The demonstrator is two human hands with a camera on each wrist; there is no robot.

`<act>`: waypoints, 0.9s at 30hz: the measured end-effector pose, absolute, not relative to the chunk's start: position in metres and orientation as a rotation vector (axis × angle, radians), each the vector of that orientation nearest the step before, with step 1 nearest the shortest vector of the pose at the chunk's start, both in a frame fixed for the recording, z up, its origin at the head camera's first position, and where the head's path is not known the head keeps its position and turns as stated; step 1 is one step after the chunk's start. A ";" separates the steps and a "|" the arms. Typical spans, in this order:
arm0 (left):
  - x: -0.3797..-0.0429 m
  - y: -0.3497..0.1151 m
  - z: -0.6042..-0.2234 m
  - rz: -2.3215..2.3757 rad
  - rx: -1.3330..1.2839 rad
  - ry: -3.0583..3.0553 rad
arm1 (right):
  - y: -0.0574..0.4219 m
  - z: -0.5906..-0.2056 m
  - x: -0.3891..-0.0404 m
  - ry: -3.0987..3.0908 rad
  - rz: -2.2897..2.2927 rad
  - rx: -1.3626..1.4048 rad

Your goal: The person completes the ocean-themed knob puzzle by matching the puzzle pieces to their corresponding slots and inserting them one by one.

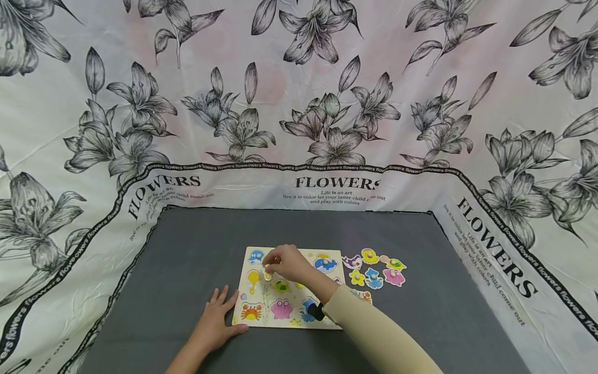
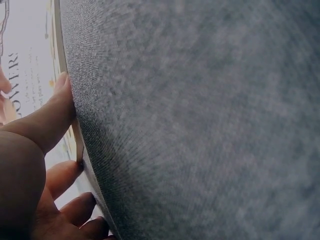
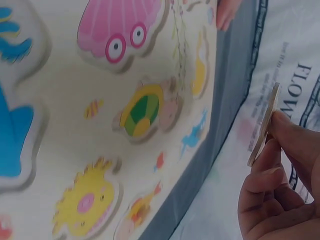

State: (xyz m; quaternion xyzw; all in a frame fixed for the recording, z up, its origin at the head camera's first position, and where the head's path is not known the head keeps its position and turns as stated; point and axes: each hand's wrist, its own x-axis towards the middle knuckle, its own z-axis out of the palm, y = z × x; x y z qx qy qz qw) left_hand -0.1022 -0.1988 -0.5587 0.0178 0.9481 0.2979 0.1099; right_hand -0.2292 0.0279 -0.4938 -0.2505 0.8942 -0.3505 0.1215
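A cream wooden puzzle board (image 1: pixel 269 323) with painted sea animals lies on the grey table. Above its upper left part, my right hand (image 1: pixel 291 264) pinches a small flat puzzle piece (image 3: pixel 263 127) between thumb and fingers. That piece appears edge-on in the right wrist view, so its picture is hidden there. Under the hand are the board's green turtle picture (image 1: pixel 282 286) and a yellow picture (image 1: pixel 254 280). My left hand (image 1: pixel 212 319) rests at the lower left corner, fingers spread, with thumb and fingertips against the board's edges.
Right of the board lie several loose pieces, among them a pink one (image 1: pixel 394 277), a blue one (image 1: pixel 374 279) and a yellow star (image 1: pixel 357 277). An orange piece (image 1: pixel 363 295) lies partly behind the right forearm. Flower-printed cloth (image 1: pixel 336 187) rises behind the table.
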 end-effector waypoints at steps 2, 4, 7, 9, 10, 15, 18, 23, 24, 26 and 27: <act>-0.103 -0.198 -0.558 0.872 0.056 2.785 | 0.021 -0.497 -0.229 2.602 -1.013 -0.738; -0.103 -0.198 -0.558 0.873 0.053 2.780 | 0.014 -0.499 -0.228 2.593 -1.010 -0.741; -0.102 -0.199 -0.558 0.867 0.057 2.780 | 0.006 -0.502 -0.228 2.580 -1.024 -0.742; -0.102 -0.199 -0.558 0.873 0.062 2.779 | 0.002 -0.504 -0.228 2.586 -1.018 -0.749; -0.102 -0.199 -0.558 0.874 0.067 2.779 | 0.000 -0.506 -0.228 2.589 -1.015 -0.749; -0.104 -0.198 -0.558 0.870 0.076 2.783 | -0.008 -0.514 -0.230 2.596 -0.981 -0.757; -0.105 -0.198 -0.557 0.864 0.084 2.785 | -0.012 -0.518 -0.231 2.596 -0.960 -0.752; -0.105 -0.197 -0.556 0.847 0.084 2.791 | -0.017 -0.524 -0.229 2.591 -0.957 -0.755; -0.105 -0.198 -0.556 0.844 0.080 2.791 | -0.017 -0.526 -0.229 2.593 -0.948 -0.754; -0.104 -0.198 -0.557 0.841 0.077 2.791 | -0.018 -0.530 -0.228 2.600 -0.928 -0.742; -0.104 -0.198 -0.557 0.840 0.078 2.791 | -0.019 -0.531 -0.228 2.604 -0.915 -0.733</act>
